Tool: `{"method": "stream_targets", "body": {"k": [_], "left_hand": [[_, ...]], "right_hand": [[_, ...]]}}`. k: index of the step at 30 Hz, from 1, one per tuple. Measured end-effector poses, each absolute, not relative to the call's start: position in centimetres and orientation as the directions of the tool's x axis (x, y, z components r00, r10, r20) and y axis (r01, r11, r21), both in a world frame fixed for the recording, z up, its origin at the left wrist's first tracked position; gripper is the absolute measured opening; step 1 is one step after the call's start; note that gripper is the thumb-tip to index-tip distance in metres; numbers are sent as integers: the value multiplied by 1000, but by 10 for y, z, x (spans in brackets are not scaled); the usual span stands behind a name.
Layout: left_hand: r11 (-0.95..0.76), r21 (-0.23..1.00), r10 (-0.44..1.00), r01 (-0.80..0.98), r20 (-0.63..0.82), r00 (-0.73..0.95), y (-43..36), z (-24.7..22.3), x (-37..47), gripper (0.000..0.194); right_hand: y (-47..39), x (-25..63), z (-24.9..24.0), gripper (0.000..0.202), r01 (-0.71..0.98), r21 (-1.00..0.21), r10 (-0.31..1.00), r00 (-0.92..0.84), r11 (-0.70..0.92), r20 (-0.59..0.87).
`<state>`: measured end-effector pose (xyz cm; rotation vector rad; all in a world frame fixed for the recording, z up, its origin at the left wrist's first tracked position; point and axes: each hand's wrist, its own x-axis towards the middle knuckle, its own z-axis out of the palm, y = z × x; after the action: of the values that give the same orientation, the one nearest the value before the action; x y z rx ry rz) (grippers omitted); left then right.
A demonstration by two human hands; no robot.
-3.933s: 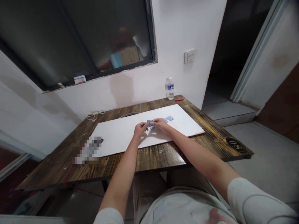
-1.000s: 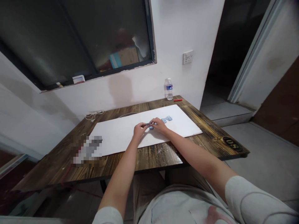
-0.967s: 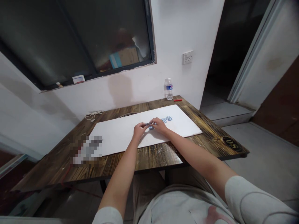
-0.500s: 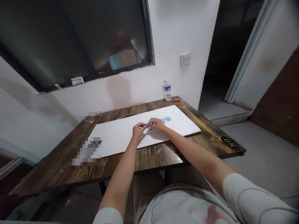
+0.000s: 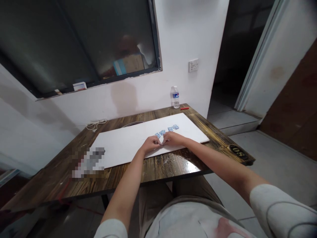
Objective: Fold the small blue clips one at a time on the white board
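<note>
A long white board (image 5: 128,142) lies on the dark wooden table. Several small blue-and-white pieces (image 5: 175,127) form a slanting row on its right half. My left hand (image 5: 151,144) and my right hand (image 5: 172,138) meet near the board's front edge, just below that row. Both hands are closed in a pinch, fingertips almost touching, around a small pale thing (image 5: 161,143) too tiny to make out. My right hand partly covers the area beside the pieces.
A plastic bottle (image 5: 175,97) and a red pen (image 5: 184,108) are at the table's back right corner. A white cable (image 5: 96,124) lies at the back left. A blurred patch (image 5: 89,163) covers something at the left. A round 08 plate (image 5: 237,152) marks the right corner.
Both hands have moved down toward the board's front edge, uncovering more of the blue-and-white pieces. The view has shifted slightly.
</note>
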<state>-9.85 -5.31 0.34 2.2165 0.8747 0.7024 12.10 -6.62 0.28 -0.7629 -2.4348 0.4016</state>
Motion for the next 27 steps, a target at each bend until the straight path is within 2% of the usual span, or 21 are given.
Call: {"method": "stream_targets", "body": {"k": [7, 12, 15, 17, 21, 27], "left_hand": [[-603, 669, 706, 434, 194, 681, -56, 9, -98, 19], [-622, 656, 687, 428, 194, 701, -62, 17, -96, 25], [-635, 656, 700, 409, 263, 664, -60, 15, -96, 29], [-640, 643, 728, 421, 332, 599, -58, 13, -97, 34], [-592, 641, 805, 488, 445, 392, -51, 11, -101, 39], [-460, 700, 867, 546, 487, 105, -47, 8, -107, 37]], "right_hand": [[-58, 131, 10, 17, 398, -402, 539, -769, 825, 345], [-49, 121, 9, 17, 552, -323, 638, -632, 769, 440], [-44, 108, 6, 29, 618, -263, 656, -585, 741, 477], [-40, 98, 5, 33, 647, -201, 654, -600, 736, 460], [-29, 83, 7, 18, 666, -71, 646, -683, 742, 342], [-22, 78, 12, 18, 586, 179, 553, -808, 790, 204]]}}
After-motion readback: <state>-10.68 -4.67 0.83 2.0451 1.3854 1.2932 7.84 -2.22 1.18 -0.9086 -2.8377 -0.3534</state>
